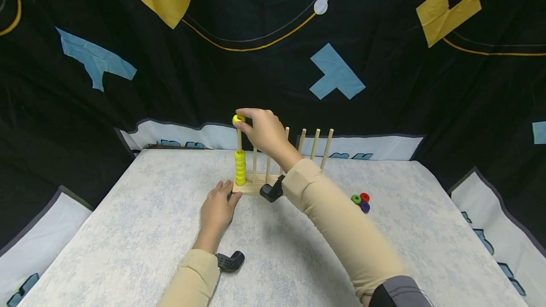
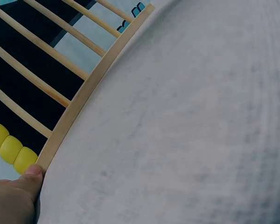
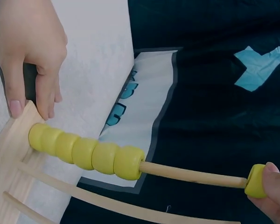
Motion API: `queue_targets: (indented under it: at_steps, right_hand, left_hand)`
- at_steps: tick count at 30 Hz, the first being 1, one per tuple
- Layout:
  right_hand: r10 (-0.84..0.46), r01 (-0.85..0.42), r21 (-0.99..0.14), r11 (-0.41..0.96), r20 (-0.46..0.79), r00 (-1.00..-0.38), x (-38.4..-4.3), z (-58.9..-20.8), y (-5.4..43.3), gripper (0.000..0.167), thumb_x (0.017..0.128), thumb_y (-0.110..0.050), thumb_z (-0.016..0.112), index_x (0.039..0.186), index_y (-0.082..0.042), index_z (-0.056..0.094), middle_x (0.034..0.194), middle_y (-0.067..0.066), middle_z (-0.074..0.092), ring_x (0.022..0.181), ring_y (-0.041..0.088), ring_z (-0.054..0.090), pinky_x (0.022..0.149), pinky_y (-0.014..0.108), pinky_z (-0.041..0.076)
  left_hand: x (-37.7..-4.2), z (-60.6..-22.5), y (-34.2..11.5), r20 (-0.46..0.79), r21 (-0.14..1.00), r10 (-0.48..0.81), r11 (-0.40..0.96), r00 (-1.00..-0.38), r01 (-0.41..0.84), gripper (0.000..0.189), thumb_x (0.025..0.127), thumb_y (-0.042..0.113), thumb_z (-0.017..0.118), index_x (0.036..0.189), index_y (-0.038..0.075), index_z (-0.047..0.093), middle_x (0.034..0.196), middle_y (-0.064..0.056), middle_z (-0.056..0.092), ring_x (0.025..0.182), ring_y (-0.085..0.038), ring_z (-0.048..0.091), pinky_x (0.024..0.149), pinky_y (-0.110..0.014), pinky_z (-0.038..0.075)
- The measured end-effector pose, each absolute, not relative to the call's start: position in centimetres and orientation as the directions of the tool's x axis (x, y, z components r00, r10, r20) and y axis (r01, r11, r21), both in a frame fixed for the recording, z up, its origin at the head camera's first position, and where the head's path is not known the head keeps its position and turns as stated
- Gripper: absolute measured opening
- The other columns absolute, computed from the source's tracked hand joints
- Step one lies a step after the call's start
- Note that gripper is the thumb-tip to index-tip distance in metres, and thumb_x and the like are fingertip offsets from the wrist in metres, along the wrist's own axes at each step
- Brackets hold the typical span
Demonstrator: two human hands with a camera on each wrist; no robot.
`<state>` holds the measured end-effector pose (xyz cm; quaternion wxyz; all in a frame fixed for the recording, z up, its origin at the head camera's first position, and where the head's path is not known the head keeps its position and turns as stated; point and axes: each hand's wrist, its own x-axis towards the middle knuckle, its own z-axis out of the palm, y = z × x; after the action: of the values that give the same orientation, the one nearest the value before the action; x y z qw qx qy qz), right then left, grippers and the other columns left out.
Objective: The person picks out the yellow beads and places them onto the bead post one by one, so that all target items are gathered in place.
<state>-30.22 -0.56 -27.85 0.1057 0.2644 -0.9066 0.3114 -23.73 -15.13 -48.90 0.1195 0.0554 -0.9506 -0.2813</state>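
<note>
A wooden bead rack (image 1: 244, 190) with several upright pegs stands toward the back of the table. Yellow beads (image 3: 84, 151) are stacked at the bottom of its leftmost peg (image 3: 196, 176). My right hand (image 1: 266, 129) pinches another yellow bead (image 3: 255, 181) between thumb and fingers at the top of that peg, whose tip is at the bead's hole. Down at the left end of the base, my left hand (image 1: 218, 207) grips the corner, thumb on the near side. In the left wrist view its thumb (image 2: 33, 170) lies against the base's edge, beside the lowest bead.
To the right of the rack lie a few loose beads: a green bead (image 1: 356, 199), a red bead (image 1: 364, 197) and a dark blue bead (image 1: 364, 207). A pale mottled cloth covers the table (image 1: 128, 231). Behind it hangs a black curtain (image 1: 264, 79) with taped shapes.
</note>
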Motion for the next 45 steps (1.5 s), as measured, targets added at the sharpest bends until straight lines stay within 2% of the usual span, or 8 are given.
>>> queue_targets:
  at_steps: [11, 18, 25, 32, 36, 40, 45]
  right_hand:
    - [-0.382, -0.491, -0.501, 0.713, 0.31, -0.871, -30.5, -28.1, -0.9, 0.038, 0.097, -0.032, 0.066, 0.134, -0.022, 0.063, 0.138, -0.004, 0.063, 0.126, 0.016, 0.061, 0.097, 0.033, 0.056]
    - [-0.404, -0.497, -0.482, 0.722, 0.291, -0.867, -30.8, -28.2, -1.0, 0.039, 0.095, -0.037, 0.067, 0.129, -0.019, 0.067, 0.128, -0.002, 0.069, 0.118, 0.016, 0.065, 0.091, 0.032, 0.058]
    - [-0.396, -0.482, -0.498, 0.721, 0.274, -0.876, -31.0, -28.6, -0.7, 0.039, 0.094, -0.038, 0.068, 0.127, -0.018, 0.068, 0.125, -0.002, 0.071, 0.12, 0.019, 0.065, 0.094, 0.034, 0.057]
    - [-0.396, -0.487, -0.514, 0.706, 0.284, -0.873, -30.9, -28.7, -0.4, 0.036, 0.094, -0.035, 0.069, 0.125, -0.018, 0.07, 0.123, -0.002, 0.072, 0.12, 0.019, 0.065, 0.094, 0.033, 0.057]
    - [-0.386, -0.484, -0.511, 0.711, 0.291, -0.875, -30.6, -28.6, -0.3, 0.036, 0.093, -0.033, 0.07, 0.127, -0.02, 0.069, 0.128, -0.004, 0.07, 0.124, 0.017, 0.063, 0.095, 0.033, 0.057]
    - [-0.381, -0.495, -0.516, 0.699, 0.317, -0.868, -30.3, -28.5, -0.1, 0.036, 0.094, -0.034, 0.068, 0.127, -0.021, 0.069, 0.131, -0.004, 0.068, 0.123, 0.015, 0.064, 0.093, 0.032, 0.058]
    - [-0.374, -0.528, -0.55, 0.647, 0.375, -0.849, -29.7, -28.4, 1.1, 0.034, 0.095, -0.034, 0.067, 0.126, -0.02, 0.069, 0.129, -0.004, 0.069, 0.121, 0.015, 0.064, 0.096, 0.032, 0.057]
  left_hand:
    - [-23.8, -48.9, -15.1, 0.19, 0.54, -0.175, 0.84, -0.966, -0.046, 0.054, 0.099, 0.038, 0.061, 0.144, 0.01, 0.052, 0.151, -0.009, 0.049, 0.143, -0.038, 0.041, 0.109, -0.063, 0.04]
    - [-23.9, -48.9, -15.1, 0.193, 0.541, -0.169, 0.84, -0.967, -0.039, 0.055, 0.099, 0.039, 0.061, 0.144, 0.011, 0.052, 0.152, -0.009, 0.049, 0.143, -0.038, 0.041, 0.109, -0.063, 0.041]
    - [-24.0, -49.0, -15.1, 0.194, 0.537, -0.172, 0.842, -0.966, -0.043, 0.055, 0.099, 0.04, 0.06, 0.145, 0.011, 0.051, 0.152, -0.008, 0.049, 0.144, -0.037, 0.041, 0.11, -0.062, 0.04]
    - [-23.9, -49.0, -15.0, 0.2, 0.54, -0.174, 0.841, -0.964, -0.04, 0.055, 0.099, 0.04, 0.06, 0.144, 0.011, 0.052, 0.151, -0.008, 0.05, 0.143, -0.037, 0.041, 0.11, -0.062, 0.04]
    - [-23.9, -49.1, -15.1, 0.198, 0.541, -0.174, 0.84, -0.965, -0.04, 0.055, 0.099, 0.04, 0.06, 0.145, 0.011, 0.052, 0.151, -0.008, 0.05, 0.143, -0.037, 0.041, 0.109, -0.062, 0.04]
    - [-23.9, -49.1, -15.1, 0.197, 0.54, -0.172, 0.841, -0.965, -0.04, 0.055, 0.099, 0.041, 0.06, 0.145, 0.012, 0.052, 0.152, -0.008, 0.049, 0.143, -0.037, 0.042, 0.109, -0.062, 0.041]
    - [-23.8, -49.1, -15.2, 0.2, 0.538, -0.174, 0.842, -0.964, -0.04, 0.055, 0.099, 0.041, 0.059, 0.145, 0.012, 0.051, 0.152, -0.008, 0.049, 0.143, -0.037, 0.041, 0.109, -0.063, 0.041]
